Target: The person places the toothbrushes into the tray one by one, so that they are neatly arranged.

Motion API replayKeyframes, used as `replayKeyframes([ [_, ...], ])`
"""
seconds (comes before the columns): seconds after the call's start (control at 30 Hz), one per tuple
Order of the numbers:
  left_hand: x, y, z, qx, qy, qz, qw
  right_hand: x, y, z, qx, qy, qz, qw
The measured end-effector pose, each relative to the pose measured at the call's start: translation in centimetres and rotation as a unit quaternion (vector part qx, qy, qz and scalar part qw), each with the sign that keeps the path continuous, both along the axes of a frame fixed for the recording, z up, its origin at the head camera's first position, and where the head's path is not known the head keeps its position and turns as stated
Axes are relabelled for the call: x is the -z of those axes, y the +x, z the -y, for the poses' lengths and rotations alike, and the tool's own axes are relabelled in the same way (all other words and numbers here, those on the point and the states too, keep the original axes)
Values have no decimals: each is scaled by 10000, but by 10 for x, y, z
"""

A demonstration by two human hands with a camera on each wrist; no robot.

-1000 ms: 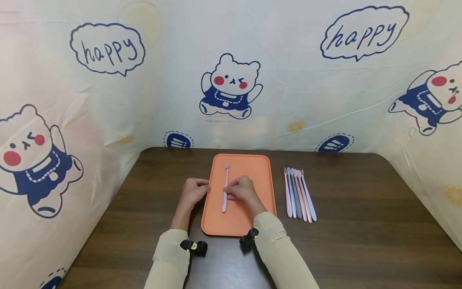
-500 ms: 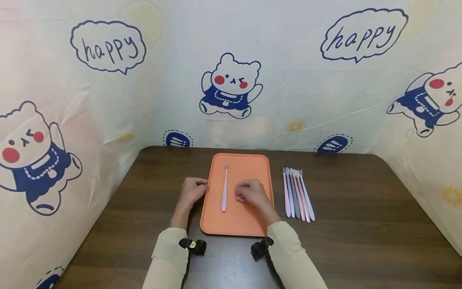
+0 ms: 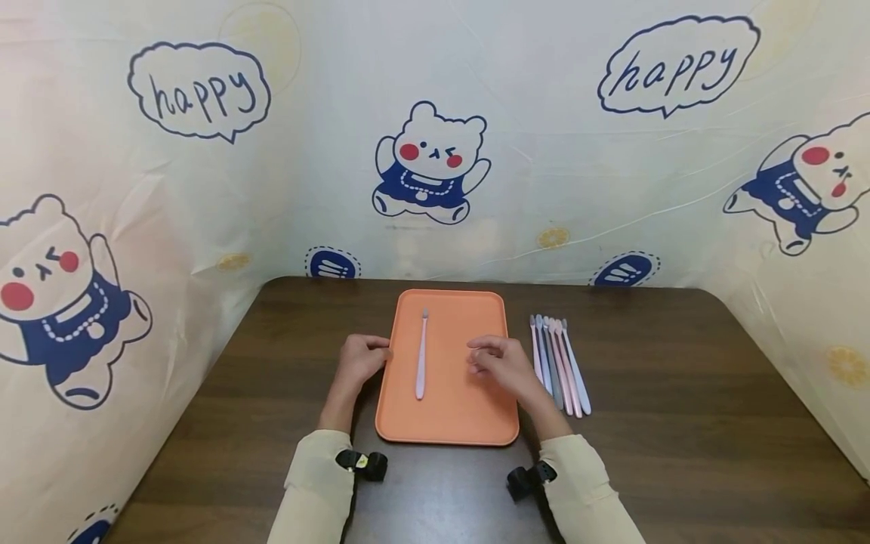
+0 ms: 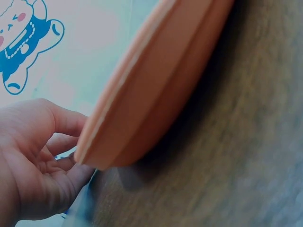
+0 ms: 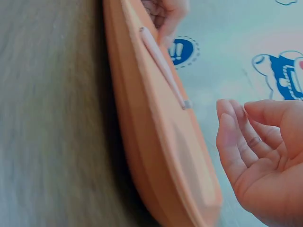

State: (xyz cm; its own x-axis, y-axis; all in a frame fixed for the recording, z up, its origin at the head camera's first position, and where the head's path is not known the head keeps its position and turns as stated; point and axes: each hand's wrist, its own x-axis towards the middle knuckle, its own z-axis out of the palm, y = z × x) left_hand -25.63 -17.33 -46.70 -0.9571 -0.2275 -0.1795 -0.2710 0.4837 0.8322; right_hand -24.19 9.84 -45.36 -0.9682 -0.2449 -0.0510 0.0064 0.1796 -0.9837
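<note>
An orange tray [image 3: 462,423] lies on the table, with one pale lilac toothbrush [image 3: 421,366] lengthwise on its left half. My left hand [image 3: 362,359] pinches the tray's left rim; in the left wrist view, thumb and fingers meet at the tray edge [image 4: 156,71]. Over the right part of the tray hovers my right hand [image 3: 501,363]. The right wrist view shows this hand [image 5: 265,156] with fingers loosely bent and nothing between them, apart from the toothbrush [image 5: 158,61]. Right of the tray is a row of several toothbrushes [image 3: 569,370], partly hidden by the right forearm.
The dark wooden table [image 3: 680,423] reaches out on both sides of the tray. Behind and beside it hangs a pale printed curtain [image 3: 544,174] with bear drawings. A small black camera sits on each wrist, the right one [image 3: 530,480] near the tray's front corner.
My right hand has let go of the lilac toothbrush and moved right, toward the tray's right edge. The toothbrush stays on the tray. My left hand keeps its place at the left rim.
</note>
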Motion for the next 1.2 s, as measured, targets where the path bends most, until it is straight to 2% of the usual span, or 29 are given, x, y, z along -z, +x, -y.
replayKeyframes([
  [0.2, 1, -3, -1, 17, -50, -21, 10000, -4, 7, -25, 55, -55, -68, 9999],
  [0.37, 2, -4, 0, 18, -140, -92, 9999, 1, 11, -41, 91, 26, -23, 10000],
  [0.8, -1, -7, -5, 40, -215, -359, 9991, 5, 14, -57, 222, 53, 94, 9997],
  [0.97, 0, -5, -5, 74, -190, -381, 9991, 0, 14, -66, 284, 77, 114, 9995],
  [1.2, 3, -5, -3, 36, -168, -364, 9992, -7, 16, -84, 347, -144, 65, 9993],
])
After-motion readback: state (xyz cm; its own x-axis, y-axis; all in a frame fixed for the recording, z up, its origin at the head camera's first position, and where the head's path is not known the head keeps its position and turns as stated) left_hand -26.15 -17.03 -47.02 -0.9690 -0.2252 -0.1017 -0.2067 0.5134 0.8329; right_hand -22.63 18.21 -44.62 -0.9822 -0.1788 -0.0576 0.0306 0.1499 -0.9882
